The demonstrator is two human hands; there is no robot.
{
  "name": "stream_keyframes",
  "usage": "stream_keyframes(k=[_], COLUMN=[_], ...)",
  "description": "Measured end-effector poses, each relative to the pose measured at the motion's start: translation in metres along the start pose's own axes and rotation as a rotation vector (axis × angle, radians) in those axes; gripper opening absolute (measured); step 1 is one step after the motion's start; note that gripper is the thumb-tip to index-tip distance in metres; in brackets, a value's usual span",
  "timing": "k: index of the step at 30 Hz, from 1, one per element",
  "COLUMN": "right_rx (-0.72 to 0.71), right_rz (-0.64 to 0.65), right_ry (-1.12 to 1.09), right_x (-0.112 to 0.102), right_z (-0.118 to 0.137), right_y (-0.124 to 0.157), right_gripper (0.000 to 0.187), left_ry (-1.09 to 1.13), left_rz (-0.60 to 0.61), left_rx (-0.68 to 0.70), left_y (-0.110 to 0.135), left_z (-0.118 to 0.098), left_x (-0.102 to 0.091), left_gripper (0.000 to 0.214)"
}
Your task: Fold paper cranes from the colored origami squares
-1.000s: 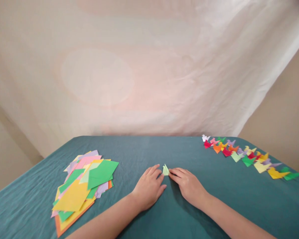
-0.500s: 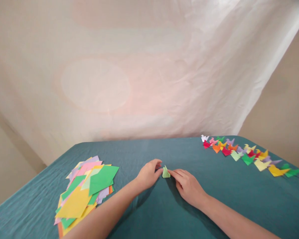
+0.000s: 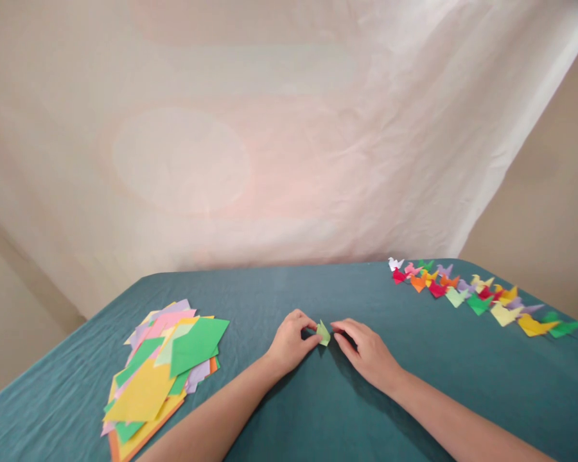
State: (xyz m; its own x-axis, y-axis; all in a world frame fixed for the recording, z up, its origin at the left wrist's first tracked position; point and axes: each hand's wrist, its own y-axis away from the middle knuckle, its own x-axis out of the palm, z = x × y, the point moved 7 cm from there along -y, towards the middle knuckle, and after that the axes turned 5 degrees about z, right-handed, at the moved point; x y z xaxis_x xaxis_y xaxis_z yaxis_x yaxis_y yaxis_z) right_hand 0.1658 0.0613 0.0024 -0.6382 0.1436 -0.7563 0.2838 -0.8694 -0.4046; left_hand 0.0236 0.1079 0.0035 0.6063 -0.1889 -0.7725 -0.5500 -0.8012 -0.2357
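A small light-green folded paper (image 3: pixel 323 333), with pointed tips at its top, is pinched at its left side between the thumb and fingers of my left hand (image 3: pixel 293 340). Just to the right of it, my right hand (image 3: pixel 366 350) has its thumb and index finger a little apart, with a narrow gap between the fingertips and the paper. Nothing shows between the right fingers. Both hands are over the dark green cloth (image 3: pixel 313 410) in the middle of the table.
To the left lies a loose pile of coloured paper sheets (image 3: pixel 144 391). At the far right stand rows of small folded paper birds (image 3: pixel 505 314) in many colours. A pale draped sheet (image 3: pixel 289 160) hangs behind the table.
My left fingers have closed on the green paper, which is now turned and tilted a little. My right fingertips have come away from it and opened slightly.
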Motion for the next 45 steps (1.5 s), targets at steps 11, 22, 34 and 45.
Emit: stream_keyframes(k=[11,22,34,45], right_rx=[-0.059,-0.081,-0.114,-0.145], right_rz=[0.037,0.056,-0.027,-0.03], right_ry=[0.029,0.049,-0.002,-0.009], right_x=[0.003,0.004,0.0,0.0], right_z=[0.005,0.009,0.013,0.018], right_y=[0.0,-0.001,-0.004,-0.002], right_gripper=[0.014,0.013,0.015,0.014], left_ry=[-0.136,-0.232,-0.197,-0.288], left_rz=[0.035,0.007,0.007,0.008], left_rx=[0.078,0.096,0.143,0.198], left_y=[0.003,0.004,0.005,0.007], left_z=[-0.012,-0.017,-0.021,-0.03], left_x=[0.004,0.004,0.005,0.004], left_gripper=[0.009,0.01,0.009,0.012])
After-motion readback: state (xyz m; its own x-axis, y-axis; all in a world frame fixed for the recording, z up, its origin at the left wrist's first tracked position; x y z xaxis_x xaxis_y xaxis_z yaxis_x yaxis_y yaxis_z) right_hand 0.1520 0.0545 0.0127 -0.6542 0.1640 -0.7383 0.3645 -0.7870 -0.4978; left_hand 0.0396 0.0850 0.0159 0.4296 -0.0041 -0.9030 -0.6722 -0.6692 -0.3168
